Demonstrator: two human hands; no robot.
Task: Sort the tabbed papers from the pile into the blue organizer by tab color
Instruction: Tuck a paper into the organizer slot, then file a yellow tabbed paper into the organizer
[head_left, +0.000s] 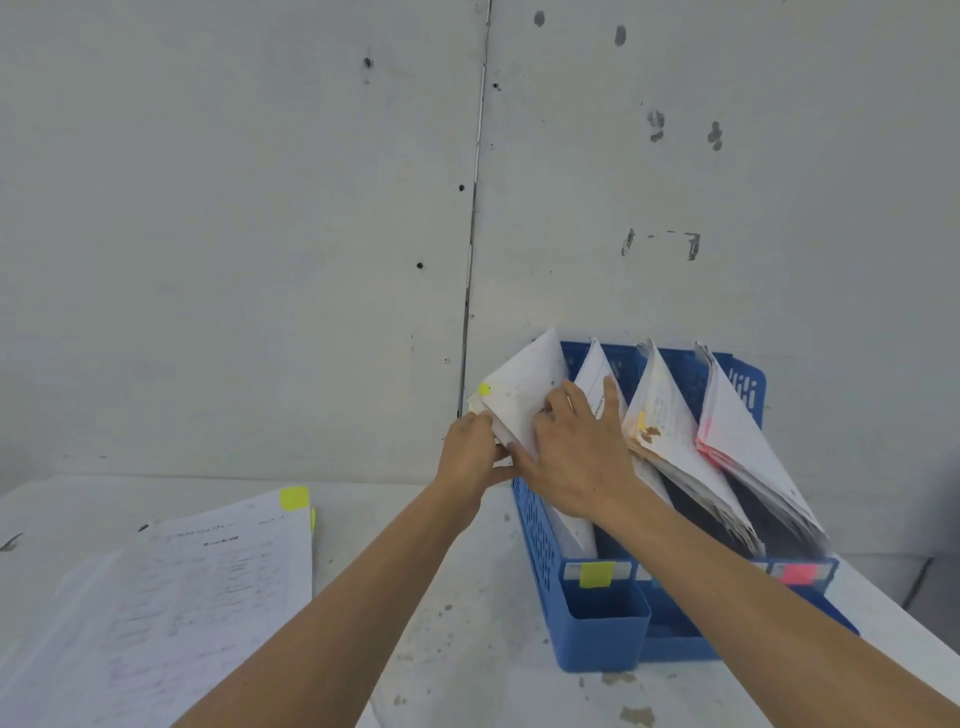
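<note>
The blue organizer (540, 551) stands on the table against the wall, right of centre, with several slots of upright papers. Its leftmost slot carries a yellow label (596, 574); a pink label (800, 573) marks the right one. A yellow-tabbed paper (519, 384) leans in the leftmost slot. My left hand (470, 452) pinches its lower left edge. My right hand (576, 457) lies flat on the paper with fingers spread, pressing it. Orange-tabbed papers (660, 415) and pink-tabbed papers (737, 431) fill the slots to the right. The pile (171, 608) lies at left, a yellow tab on top.
The white table (457, 649) is stained with spots. A grey panelled wall (260, 234) rises directly behind the organizer. The table's right edge drops away near the organizer's right side.
</note>
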